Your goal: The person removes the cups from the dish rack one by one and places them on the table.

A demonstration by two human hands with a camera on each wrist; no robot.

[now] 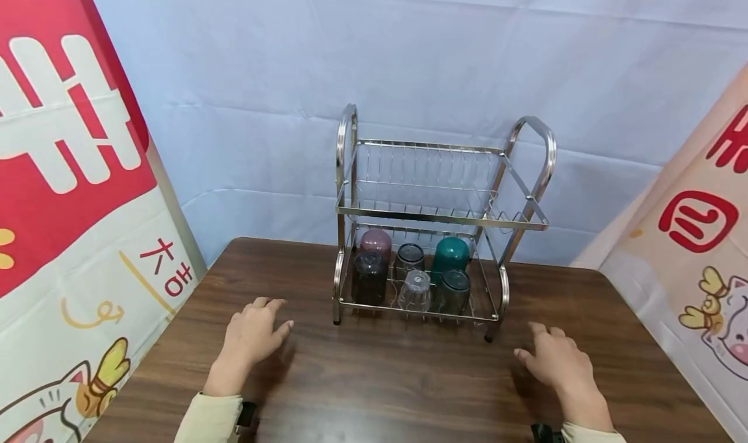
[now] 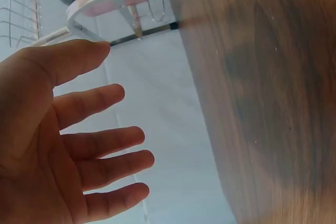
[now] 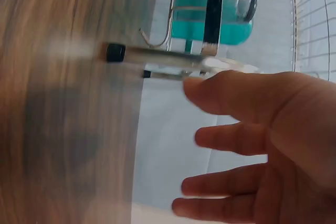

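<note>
A two-tier metal dish rack (image 1: 441, 218) stands on the brown wooden table (image 1: 374, 384). Its lower tier holds several upside-down cups, among them a pink cup (image 1: 376, 242), a dark cup (image 1: 369, 279), a clear glass (image 1: 415, 291), a teal cup (image 1: 450, 255) and a smoky grey glass (image 1: 454, 293). Left of the rack, my left hand (image 1: 252, 334) hovers above the table with fingers spread and nothing in it. My right hand (image 1: 560, 358) is to the rack's right, also holding nothing. In both wrist views the fingers are extended, apart from the rack.
The rack's upper tier (image 1: 432, 183) bears no dishes. Behind the table hangs a pale blue cloth (image 1: 245, 105). Printed banners flank it, a red and white one (image 1: 70, 170) at left and a pinkish one (image 1: 689, 235) at right.
</note>
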